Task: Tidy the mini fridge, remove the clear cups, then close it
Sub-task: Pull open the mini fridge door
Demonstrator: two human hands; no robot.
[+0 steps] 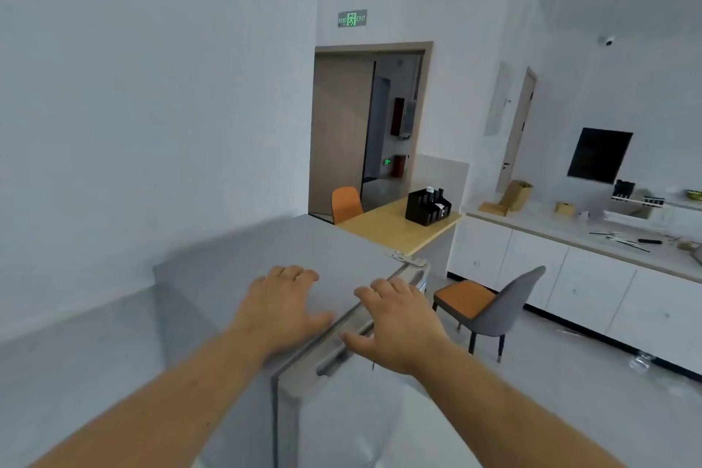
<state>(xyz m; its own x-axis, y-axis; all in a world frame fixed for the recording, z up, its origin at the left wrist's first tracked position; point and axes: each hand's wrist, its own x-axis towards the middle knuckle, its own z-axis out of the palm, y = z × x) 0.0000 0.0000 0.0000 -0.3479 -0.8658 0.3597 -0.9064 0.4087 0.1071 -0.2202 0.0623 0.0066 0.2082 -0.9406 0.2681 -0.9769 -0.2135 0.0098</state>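
The grey mini fridge (pixel 235 262) stands in front of me against the white wall, seen from above. My left hand (pixel 283 306) lies flat on its top with fingers spread and holds nothing. My right hand (pixel 395 319) rests over the top edge of the fridge door (pixel 342 414), fingers apart, next to the recessed handle groove. The door looks shut against the body. The fridge's inside is hidden, and no clear cups show there.
A grey chair with an orange seat (pixel 490 308) stands just right of the fridge. Behind it is a wooden table (pixel 395 228) with a black organizer (pixel 427 207). White cabinets (pixel 569 277) with a cluttered counter run along the right. A clear object (pixel 642 361) lies on the floor.
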